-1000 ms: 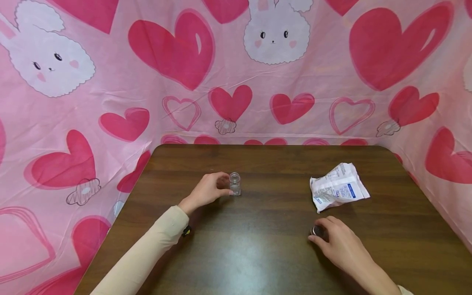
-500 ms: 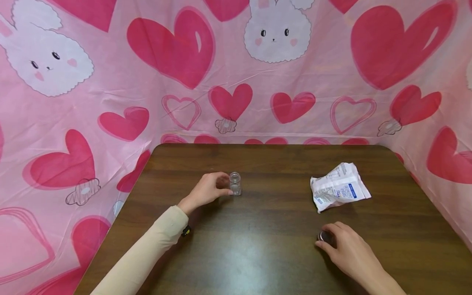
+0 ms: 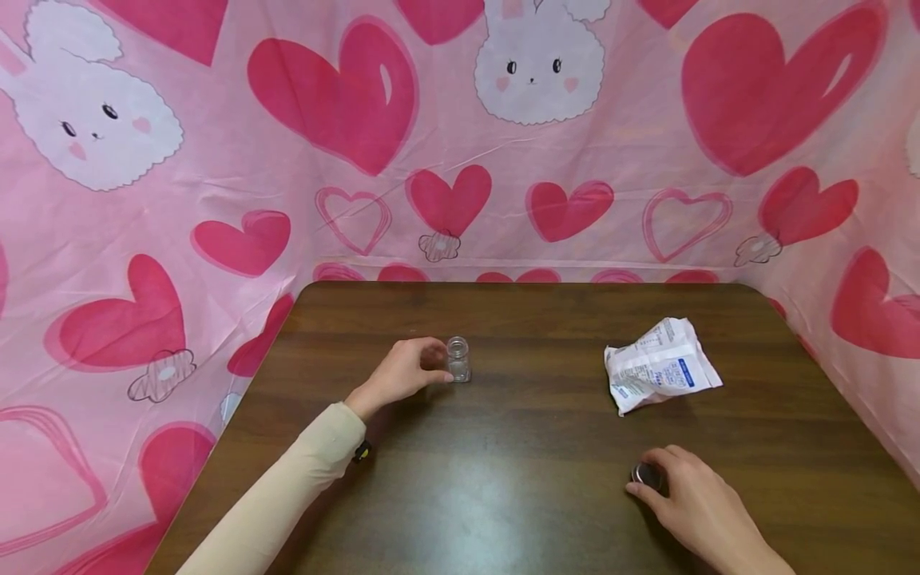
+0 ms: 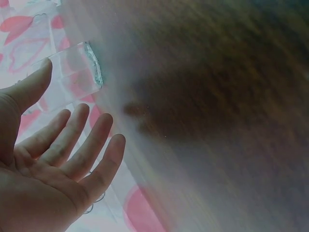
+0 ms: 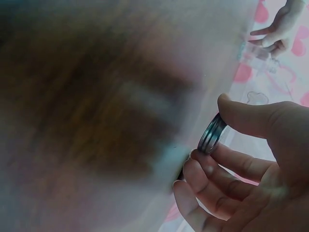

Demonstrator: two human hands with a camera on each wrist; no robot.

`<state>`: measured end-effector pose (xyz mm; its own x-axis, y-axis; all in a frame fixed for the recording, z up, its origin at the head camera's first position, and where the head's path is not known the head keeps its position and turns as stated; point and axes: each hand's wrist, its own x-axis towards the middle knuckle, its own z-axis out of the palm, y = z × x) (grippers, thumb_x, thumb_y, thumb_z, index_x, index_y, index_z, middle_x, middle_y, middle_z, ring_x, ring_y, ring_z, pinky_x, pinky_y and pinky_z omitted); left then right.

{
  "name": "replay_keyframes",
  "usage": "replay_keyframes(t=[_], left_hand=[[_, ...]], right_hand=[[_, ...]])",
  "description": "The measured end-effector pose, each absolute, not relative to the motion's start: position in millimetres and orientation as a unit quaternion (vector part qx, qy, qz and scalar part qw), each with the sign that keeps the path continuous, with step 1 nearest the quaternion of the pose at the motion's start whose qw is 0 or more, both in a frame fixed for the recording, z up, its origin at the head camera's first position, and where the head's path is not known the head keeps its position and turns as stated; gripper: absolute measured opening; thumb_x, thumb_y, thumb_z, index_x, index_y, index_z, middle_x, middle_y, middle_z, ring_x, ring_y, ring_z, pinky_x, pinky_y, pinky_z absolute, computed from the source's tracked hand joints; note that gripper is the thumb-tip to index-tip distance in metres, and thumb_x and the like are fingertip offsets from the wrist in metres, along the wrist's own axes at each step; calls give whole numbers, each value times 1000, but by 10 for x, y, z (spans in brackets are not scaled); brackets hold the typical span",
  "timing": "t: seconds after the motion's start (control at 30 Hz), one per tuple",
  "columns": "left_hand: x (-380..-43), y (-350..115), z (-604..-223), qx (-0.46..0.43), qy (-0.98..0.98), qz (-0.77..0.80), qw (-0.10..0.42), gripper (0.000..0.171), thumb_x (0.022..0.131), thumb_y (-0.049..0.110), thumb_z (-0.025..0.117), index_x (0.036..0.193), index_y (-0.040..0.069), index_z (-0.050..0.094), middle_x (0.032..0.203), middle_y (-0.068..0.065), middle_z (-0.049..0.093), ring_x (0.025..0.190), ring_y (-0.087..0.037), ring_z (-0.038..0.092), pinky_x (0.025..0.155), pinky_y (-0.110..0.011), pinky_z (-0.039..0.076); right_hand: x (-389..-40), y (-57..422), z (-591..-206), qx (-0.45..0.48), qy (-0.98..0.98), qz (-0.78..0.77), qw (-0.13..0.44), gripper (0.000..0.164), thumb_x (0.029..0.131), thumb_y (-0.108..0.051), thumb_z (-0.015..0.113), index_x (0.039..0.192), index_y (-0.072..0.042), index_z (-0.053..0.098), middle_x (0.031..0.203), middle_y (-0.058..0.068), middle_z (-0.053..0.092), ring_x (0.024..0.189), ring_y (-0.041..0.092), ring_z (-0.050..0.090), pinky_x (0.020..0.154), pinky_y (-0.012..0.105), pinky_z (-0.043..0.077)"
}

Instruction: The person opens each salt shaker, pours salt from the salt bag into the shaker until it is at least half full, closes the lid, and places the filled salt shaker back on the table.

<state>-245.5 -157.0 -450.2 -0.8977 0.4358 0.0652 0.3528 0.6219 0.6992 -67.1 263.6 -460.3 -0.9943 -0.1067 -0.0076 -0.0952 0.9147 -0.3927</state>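
Observation:
A small clear jar (image 3: 458,361), its top uncapped, stands upright on the brown wooden table (image 3: 532,319). Beside it is my left hand (image 3: 404,371), thumb at the jar's front; whether the skin touches the glass I cannot tell. In the left wrist view the fingers (image 4: 99,140) are spread and nearly straight, and the thumb overlaps the jar (image 4: 72,72). My right hand (image 3: 693,497) pinches a round metal jar lid (image 3: 648,477) on edge between thumb and fingers, low over the table at front right. The right wrist view shows the lid's ridged silver side (image 5: 211,134).
Behind my right hand lies a crumpled white packet (image 3: 661,366) with blue print. A pink heart-and-rabbit cloth (image 3: 503,216) hangs around the table's back and sides. A small black-and-yellow item (image 3: 362,451) shows under the left cuff.
My right hand has drawn back toward the table's front and to the right, carrying the lid. The left hand and the jar have stayed in place.

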Motion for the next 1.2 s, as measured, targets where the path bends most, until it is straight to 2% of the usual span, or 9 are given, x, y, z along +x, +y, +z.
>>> replay_keyframes(t=[0.57, 0.8, 1.2], left_hand=[[-2451, -1597, -4488, 218, 899, 377, 50, 45, 88, 21, 89, 127, 8, 70, 116, -7, 74, 106, -24, 70, 96, -47, 56], [-2441, -1608, -4489, 218, 899, 378, 47, 45, 88, 20, 89, 127, 8, 70, 116, -8, 74, 107, -25, 70, 97, -48, 56], [-2423, -1619, -4487, 215, 902, 370, 48, 47, 87, 20, 90, 128, 6, 70, 116, -8, 74, 106, -26, 70, 96, -47, 56]], right_hand=[[-604, 2735, -4698, -49, 979, -195, 17, 41, 80, -33, 92, 106, -7, 75, 101, 4, 69, 87, 24, 67, 76, 56, 57], [-581, 2757, -4734, -62, 980, -187, -5, 37, 79, -32, 93, 102, -11, 75, 97, 1, 68, 85, 21, 66, 73, 53, 57], [-604, 2750, -4713, -56, 980, -189, 10, 39, 80, -35, 93, 104, -10, 74, 97, 1, 66, 83, 19, 63, 72, 51, 56]])
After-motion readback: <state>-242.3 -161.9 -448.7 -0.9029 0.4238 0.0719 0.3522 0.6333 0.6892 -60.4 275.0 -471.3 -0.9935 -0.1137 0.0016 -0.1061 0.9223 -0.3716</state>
